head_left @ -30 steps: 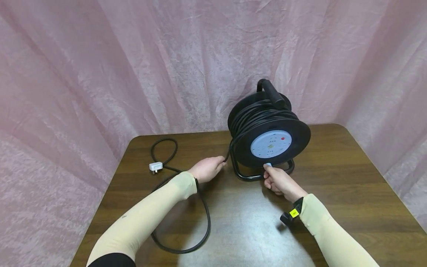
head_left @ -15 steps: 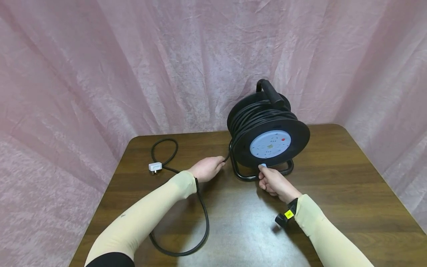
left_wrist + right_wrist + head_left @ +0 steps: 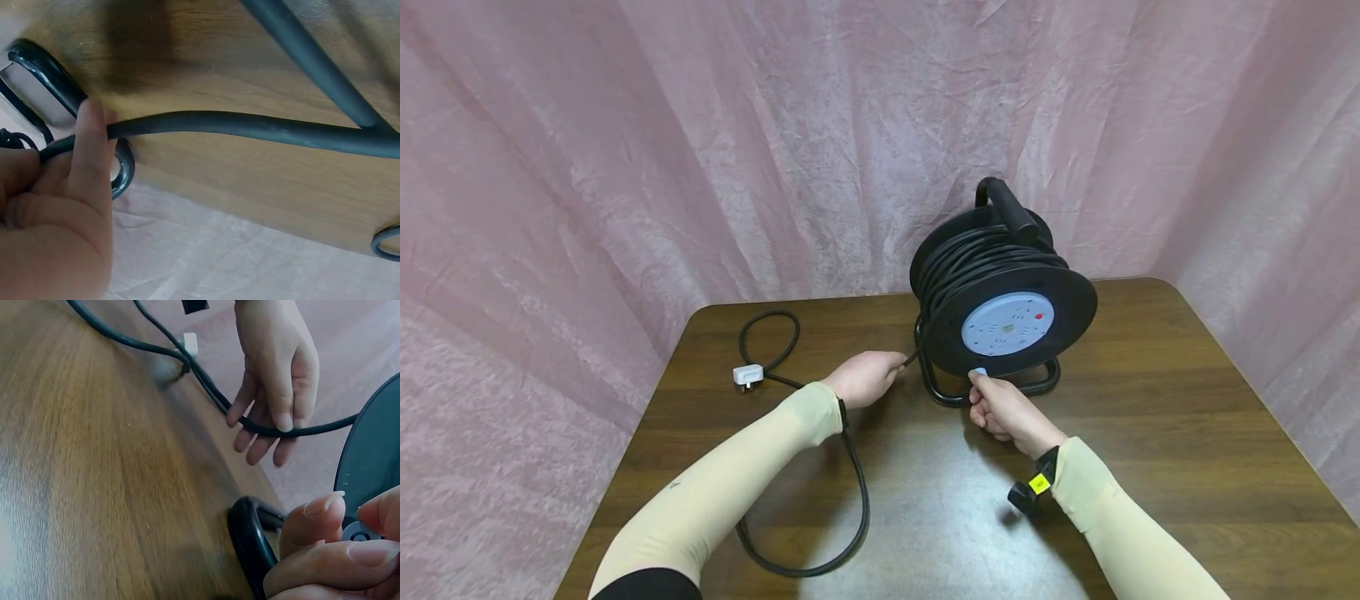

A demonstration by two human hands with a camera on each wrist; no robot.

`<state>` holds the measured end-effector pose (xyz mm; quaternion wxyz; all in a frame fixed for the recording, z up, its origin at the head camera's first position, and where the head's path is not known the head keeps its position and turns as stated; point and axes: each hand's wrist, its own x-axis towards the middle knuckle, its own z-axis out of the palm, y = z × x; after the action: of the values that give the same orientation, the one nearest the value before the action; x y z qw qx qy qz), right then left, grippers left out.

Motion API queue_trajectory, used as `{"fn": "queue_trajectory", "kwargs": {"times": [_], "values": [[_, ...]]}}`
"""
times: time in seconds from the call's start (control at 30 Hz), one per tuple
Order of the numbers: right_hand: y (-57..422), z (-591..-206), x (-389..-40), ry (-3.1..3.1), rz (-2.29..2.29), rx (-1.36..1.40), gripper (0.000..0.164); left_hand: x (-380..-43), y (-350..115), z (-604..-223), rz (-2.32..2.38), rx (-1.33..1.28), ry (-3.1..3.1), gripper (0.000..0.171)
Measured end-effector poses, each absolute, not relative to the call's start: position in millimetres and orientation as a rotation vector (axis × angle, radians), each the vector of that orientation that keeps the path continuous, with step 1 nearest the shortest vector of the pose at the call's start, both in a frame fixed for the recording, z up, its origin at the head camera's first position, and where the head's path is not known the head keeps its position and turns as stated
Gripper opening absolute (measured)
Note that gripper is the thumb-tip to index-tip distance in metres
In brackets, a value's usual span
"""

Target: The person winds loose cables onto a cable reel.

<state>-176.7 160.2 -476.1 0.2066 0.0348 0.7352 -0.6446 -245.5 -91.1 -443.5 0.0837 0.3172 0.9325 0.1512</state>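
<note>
A black cable reel (image 3: pixel 1071 300) stands at the back of the table, wound with black cable (image 3: pixel 977 254) and faced with a light blue socket panel (image 3: pixel 1008 323). My left hand (image 3: pixel 867 377) pinches the cable's loose length between thumb and fingers, just left of the reel. The right wrist view shows the cable running from those fingers up to the reel's rim. At the lower edge of the front disc, my right hand (image 3: pixel 1009 412) pinches a small grey-blue knob (image 3: pixel 978 372). Curled fingers partly hide this knob (image 3: pixel 359 532) in the right wrist view.
A white plug (image 3: pixel 748 375) lies at the left by a small loop of cable. A larger cable loop (image 3: pixel 865 500) curves across the table in front of my left arm. The reel's black tube stand (image 3: pixel 951 401) rests on the wooden table (image 3: pixel 1157 392), with a pink curtain (image 3: pixel 820 150) behind.
My right hand has moved left along the reel's lower edge with the knob. The front disc and socket panel have turned a little clockwise. My left hand stays almost in place.
</note>
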Motion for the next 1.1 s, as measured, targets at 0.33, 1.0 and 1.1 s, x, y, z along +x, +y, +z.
{"fn": "queue_trajectory", "kwargs": {"times": [0.33, 1.0, 1.1], "values": [[149.4, -469.9, -176.2, 2.049, -1.78, 0.066, 0.049, -243.3, -94.7, -441.9, 0.47, 0.877, 2.832, 0.029], [133.9, -460.2, -177.8, 2.033, -1.788, 0.033, 0.051, -242.9, -105.0, -444.7, 0.445, 0.71, 2.793, 0.03], [132.7, -457.2, -178.1, 2.047, -1.771, 0.04, 0.05, -243.5, -106.6, -445.3, 0.473, 0.72, 2.774, 0.033]]}}
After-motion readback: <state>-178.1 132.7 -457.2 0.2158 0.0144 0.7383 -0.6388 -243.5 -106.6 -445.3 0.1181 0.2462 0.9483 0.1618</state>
